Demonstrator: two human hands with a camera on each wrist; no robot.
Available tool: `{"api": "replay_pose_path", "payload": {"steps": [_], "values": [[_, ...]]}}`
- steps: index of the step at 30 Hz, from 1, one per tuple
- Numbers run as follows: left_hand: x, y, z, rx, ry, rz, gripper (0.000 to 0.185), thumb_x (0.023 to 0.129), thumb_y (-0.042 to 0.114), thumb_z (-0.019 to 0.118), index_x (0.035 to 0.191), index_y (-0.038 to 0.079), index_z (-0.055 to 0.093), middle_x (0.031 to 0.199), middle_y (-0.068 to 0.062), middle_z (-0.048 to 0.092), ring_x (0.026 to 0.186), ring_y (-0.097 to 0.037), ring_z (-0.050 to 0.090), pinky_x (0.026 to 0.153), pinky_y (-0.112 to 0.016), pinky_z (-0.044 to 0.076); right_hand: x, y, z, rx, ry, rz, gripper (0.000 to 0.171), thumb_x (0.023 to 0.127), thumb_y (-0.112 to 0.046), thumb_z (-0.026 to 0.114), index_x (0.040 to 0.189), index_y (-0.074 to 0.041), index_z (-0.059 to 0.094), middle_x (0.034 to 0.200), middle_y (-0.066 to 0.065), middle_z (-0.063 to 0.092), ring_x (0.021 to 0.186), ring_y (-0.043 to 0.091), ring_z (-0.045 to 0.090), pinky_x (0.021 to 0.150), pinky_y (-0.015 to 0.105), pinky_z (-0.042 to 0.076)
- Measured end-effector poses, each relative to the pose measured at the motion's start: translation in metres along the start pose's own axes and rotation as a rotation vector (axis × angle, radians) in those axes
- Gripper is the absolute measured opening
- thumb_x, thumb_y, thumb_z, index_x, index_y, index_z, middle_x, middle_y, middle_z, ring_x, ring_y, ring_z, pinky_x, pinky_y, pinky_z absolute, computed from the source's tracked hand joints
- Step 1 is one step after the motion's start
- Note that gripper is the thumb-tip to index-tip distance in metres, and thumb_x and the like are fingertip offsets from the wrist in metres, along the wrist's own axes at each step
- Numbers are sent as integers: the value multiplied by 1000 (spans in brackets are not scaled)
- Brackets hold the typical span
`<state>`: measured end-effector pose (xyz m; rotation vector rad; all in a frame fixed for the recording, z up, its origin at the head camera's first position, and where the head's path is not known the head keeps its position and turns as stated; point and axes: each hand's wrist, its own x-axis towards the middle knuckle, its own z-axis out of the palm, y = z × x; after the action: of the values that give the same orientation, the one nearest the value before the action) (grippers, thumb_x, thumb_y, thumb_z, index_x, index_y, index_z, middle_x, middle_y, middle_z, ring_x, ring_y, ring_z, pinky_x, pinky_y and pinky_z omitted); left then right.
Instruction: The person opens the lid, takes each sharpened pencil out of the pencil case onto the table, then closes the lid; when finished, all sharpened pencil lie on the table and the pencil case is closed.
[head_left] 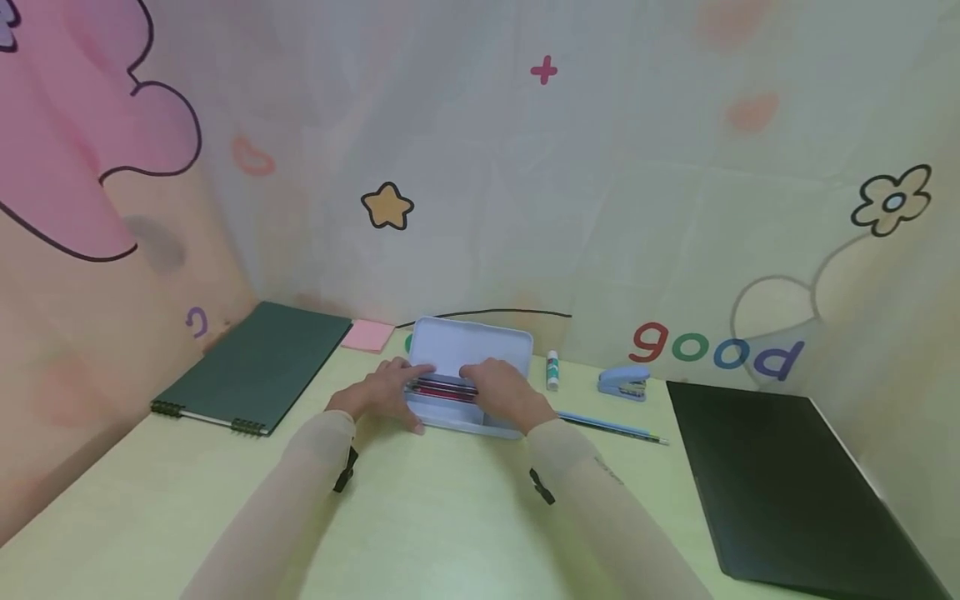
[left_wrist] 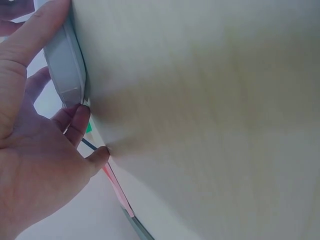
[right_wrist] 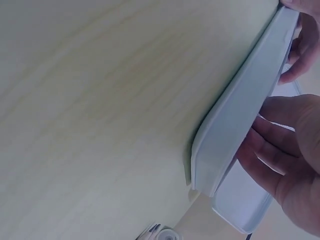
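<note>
A pale blue pencil case (head_left: 472,342) stands on the table with its lid raised at the back. Several dark and red pens (head_left: 442,390) lie lengthwise in its tray. My left hand (head_left: 386,390) holds the case at its left end, the thumb at the front edge. In the left wrist view, fingertips (left_wrist: 80,120) of this hand touch the case's end. My right hand (head_left: 510,392) reaches over the front wall into the tray, by the pens' right ends. From the right wrist, the case's side wall (right_wrist: 235,115) hides those fingertips, so what they touch there is unclear.
Right of the case are a glue stick (head_left: 552,371), a blue stapler (head_left: 624,383) and a blue pencil (head_left: 615,427). A dark green spiral notebook (head_left: 262,362) and pink sticky notes (head_left: 368,335) lie to the left. A black flat board (head_left: 795,492) lies far right.
</note>
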<state>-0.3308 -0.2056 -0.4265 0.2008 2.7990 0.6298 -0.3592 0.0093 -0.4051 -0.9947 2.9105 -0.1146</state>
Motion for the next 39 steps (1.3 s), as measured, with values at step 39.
{"api": "replay_pose_path", "payload": {"steps": [39], "values": [[2, -2, 1, 17, 1, 2, 100, 72, 40, 90, 155, 34, 35, 148, -14, 37, 131, -32, 37, 109, -60, 40, 5, 9, -2, 31, -34, -77, 27, 94, -7, 68, 120, -15, 73, 111, 1, 74, 101, 19, 65, 102, 39, 51]]}}
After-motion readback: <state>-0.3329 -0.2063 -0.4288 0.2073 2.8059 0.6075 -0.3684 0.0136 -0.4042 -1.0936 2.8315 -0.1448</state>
